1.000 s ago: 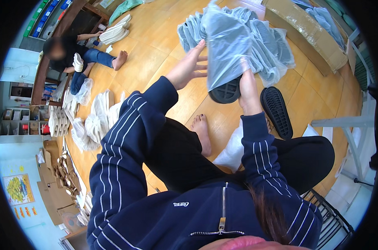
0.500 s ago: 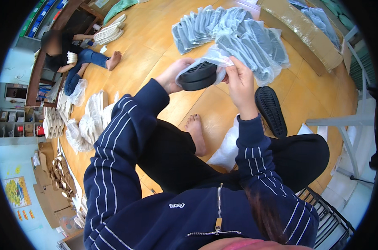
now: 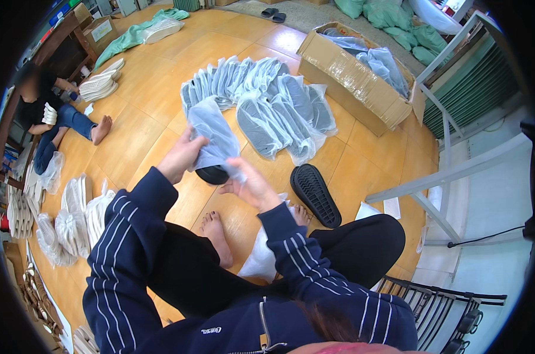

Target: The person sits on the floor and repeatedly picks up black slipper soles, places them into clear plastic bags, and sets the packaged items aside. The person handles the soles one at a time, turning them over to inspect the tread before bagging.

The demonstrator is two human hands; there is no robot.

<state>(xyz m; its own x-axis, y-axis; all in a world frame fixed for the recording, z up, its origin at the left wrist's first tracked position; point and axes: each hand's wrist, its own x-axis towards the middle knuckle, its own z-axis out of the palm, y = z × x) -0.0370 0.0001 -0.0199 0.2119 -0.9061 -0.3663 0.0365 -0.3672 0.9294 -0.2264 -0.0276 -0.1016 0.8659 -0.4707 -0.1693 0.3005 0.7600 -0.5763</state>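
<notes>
My left hand (image 3: 183, 154) is closed round the side of a black shoe sole (image 3: 213, 175) in a frosted plastic bag (image 3: 214, 131). The bag covers most of the sole, and its dark end shows at the mouth nearest me. At that mouth my right hand (image 3: 252, 186) pinches the edge of the plastic. On the floor to the right lies a bare black sole (image 3: 316, 196) with a gridded surface. Between my feet rests a white stack of what looks like plastic bags (image 3: 260, 258), partly hidden by my right arm.
Several bagged soles (image 3: 279, 121) lie in overlapping rows ahead. Behind them stands an open cardboard box (image 3: 353, 79) of bagged pieces. A metal frame (image 3: 450, 168) is at right. Pale soles in bags (image 3: 72, 215) lie left, near a seated person (image 3: 40, 103) holding pale pieces.
The bag has come down over the sole, which showed much more black before. Both hands have shifted their holds on it. The view has turned, showing more of the box and right side.
</notes>
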